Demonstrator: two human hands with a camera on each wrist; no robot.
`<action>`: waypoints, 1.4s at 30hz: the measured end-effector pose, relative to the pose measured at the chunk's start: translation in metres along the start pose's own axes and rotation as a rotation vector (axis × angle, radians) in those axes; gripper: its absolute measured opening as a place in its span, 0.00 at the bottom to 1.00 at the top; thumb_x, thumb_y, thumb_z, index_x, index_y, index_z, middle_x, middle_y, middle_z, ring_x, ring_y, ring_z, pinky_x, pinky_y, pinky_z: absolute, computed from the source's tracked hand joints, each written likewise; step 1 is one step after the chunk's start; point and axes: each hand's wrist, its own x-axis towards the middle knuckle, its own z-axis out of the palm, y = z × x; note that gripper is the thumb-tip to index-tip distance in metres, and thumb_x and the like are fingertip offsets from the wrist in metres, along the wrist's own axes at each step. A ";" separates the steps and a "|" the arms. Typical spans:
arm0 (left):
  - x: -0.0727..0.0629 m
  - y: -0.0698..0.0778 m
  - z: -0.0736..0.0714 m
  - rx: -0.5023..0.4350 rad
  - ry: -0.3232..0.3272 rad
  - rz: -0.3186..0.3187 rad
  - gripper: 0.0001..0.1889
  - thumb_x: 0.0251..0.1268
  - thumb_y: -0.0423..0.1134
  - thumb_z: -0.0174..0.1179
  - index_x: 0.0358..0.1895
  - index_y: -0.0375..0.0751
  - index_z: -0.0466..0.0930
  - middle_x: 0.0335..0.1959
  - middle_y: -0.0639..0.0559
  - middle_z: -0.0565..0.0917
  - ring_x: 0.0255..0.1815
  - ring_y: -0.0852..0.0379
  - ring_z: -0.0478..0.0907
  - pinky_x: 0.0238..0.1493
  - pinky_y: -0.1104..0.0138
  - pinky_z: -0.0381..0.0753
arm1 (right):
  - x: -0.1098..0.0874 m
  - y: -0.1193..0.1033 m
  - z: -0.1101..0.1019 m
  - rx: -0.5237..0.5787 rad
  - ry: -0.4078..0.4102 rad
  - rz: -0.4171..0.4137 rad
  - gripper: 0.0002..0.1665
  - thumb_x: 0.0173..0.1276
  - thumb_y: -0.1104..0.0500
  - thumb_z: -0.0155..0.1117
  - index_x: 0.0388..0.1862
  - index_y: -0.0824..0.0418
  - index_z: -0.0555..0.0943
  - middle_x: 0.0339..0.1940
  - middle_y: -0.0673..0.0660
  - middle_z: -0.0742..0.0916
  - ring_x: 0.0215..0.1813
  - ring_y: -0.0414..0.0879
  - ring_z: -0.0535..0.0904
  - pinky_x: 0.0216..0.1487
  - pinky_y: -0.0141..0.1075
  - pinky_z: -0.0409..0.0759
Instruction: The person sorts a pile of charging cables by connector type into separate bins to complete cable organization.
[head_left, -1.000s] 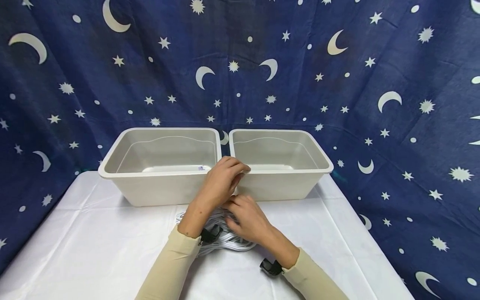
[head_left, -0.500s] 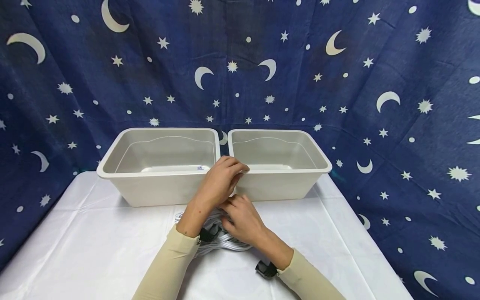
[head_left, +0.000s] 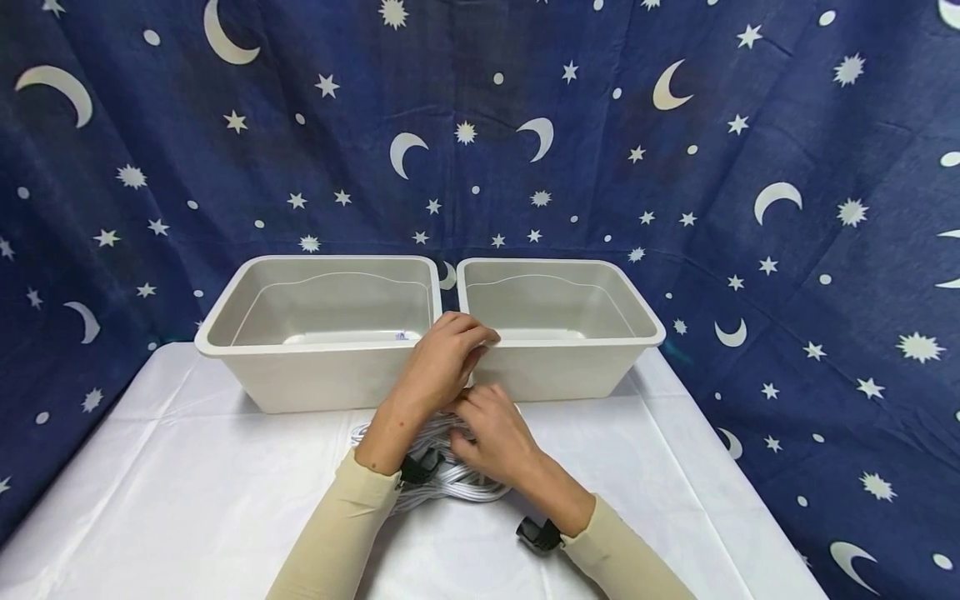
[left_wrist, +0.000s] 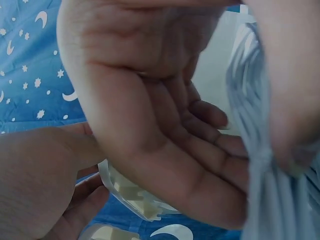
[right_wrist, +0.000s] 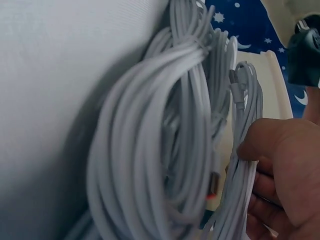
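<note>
White cable bundles (head_left: 450,477) lie piled on the table under my forearms. In the head view my left hand (head_left: 441,360) is beside the bins' inner corners, its fingertips bent over. The left wrist view shows its thumb and fingers around a cable bundle (left_wrist: 260,170). My right hand (head_left: 495,437) is just below the left. In the right wrist view it pinches a slim coiled USB cable (right_wrist: 240,150), with the metal plug showing near its top. A thicker tied cable coil (right_wrist: 150,130) fills the middle of that view.
Two cream bins, a left bin (head_left: 315,375) and a right bin (head_left: 585,367), stand side by side at the table's back. A starry blue curtain (head_left: 600,200) hangs behind the white-covered table (head_left: 187,492). The left wrist view also shows another hand (left_wrist: 40,185) at its left edge.
My right hand shifts slightly left and back right over the cables. The left hand stays by the bins, and both bins remain where they were.
</note>
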 end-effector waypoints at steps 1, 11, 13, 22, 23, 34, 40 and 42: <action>0.000 0.000 0.000 0.001 0.002 0.000 0.11 0.72 0.27 0.65 0.50 0.44 0.90 0.48 0.53 0.88 0.57 0.51 0.80 0.65 0.60 0.77 | 0.000 0.001 -0.002 0.001 -0.001 0.001 0.17 0.55 0.61 0.75 0.46 0.56 0.87 0.45 0.51 0.89 0.49 0.48 0.83 0.50 0.44 0.77; -0.001 -0.003 0.000 -0.005 0.012 0.003 0.12 0.70 0.25 0.66 0.50 0.44 0.90 0.47 0.54 0.89 0.56 0.51 0.80 0.64 0.61 0.78 | 0.006 0.010 -0.025 0.036 -0.033 -0.016 0.16 0.54 0.65 0.74 0.43 0.58 0.85 0.41 0.50 0.86 0.46 0.48 0.80 0.49 0.43 0.78; -0.001 -0.003 -0.001 -0.003 0.015 0.006 0.12 0.70 0.26 0.66 0.50 0.44 0.90 0.47 0.54 0.89 0.56 0.51 0.80 0.64 0.61 0.78 | 0.007 0.013 -0.030 0.039 -0.027 -0.033 0.16 0.53 0.66 0.74 0.42 0.58 0.85 0.40 0.50 0.86 0.45 0.48 0.80 0.49 0.43 0.78; -0.001 -0.003 -0.001 0.007 0.019 0.018 0.11 0.71 0.28 0.67 0.50 0.44 0.90 0.47 0.54 0.88 0.56 0.51 0.80 0.63 0.60 0.78 | 0.007 0.025 -0.052 0.061 -0.023 -0.078 0.18 0.52 0.68 0.71 0.44 0.58 0.86 0.41 0.50 0.87 0.47 0.47 0.80 0.53 0.42 0.79; -0.001 -0.003 -0.001 0.007 0.017 0.016 0.10 0.71 0.28 0.67 0.50 0.44 0.90 0.47 0.54 0.88 0.56 0.51 0.80 0.63 0.61 0.78 | 0.006 0.026 -0.054 0.058 -0.028 -0.079 0.18 0.52 0.68 0.71 0.44 0.58 0.86 0.42 0.49 0.87 0.47 0.47 0.81 0.54 0.42 0.79; -0.001 -0.001 -0.002 0.005 -0.005 0.009 0.11 0.73 0.29 0.66 0.52 0.45 0.90 0.48 0.54 0.88 0.56 0.51 0.80 0.62 0.61 0.79 | 0.004 0.033 -0.089 0.073 -0.040 -0.060 0.19 0.53 0.70 0.70 0.45 0.59 0.87 0.43 0.50 0.88 0.48 0.47 0.81 0.56 0.42 0.79; 0.000 0.000 -0.002 0.004 -0.012 -0.001 0.11 0.73 0.28 0.66 0.52 0.45 0.91 0.48 0.54 0.88 0.57 0.51 0.80 0.63 0.61 0.79 | 0.003 0.036 -0.107 0.073 -0.006 -0.041 0.18 0.54 0.71 0.70 0.45 0.60 0.87 0.44 0.51 0.88 0.49 0.49 0.82 0.56 0.45 0.79; 0.000 0.000 -0.002 0.006 -0.013 -0.004 0.11 0.73 0.28 0.66 0.52 0.45 0.91 0.48 0.54 0.88 0.57 0.51 0.80 0.63 0.61 0.79 | 0.003 0.039 -0.112 0.081 0.011 -0.037 0.18 0.53 0.71 0.70 0.45 0.60 0.86 0.44 0.51 0.88 0.48 0.49 0.81 0.55 0.45 0.79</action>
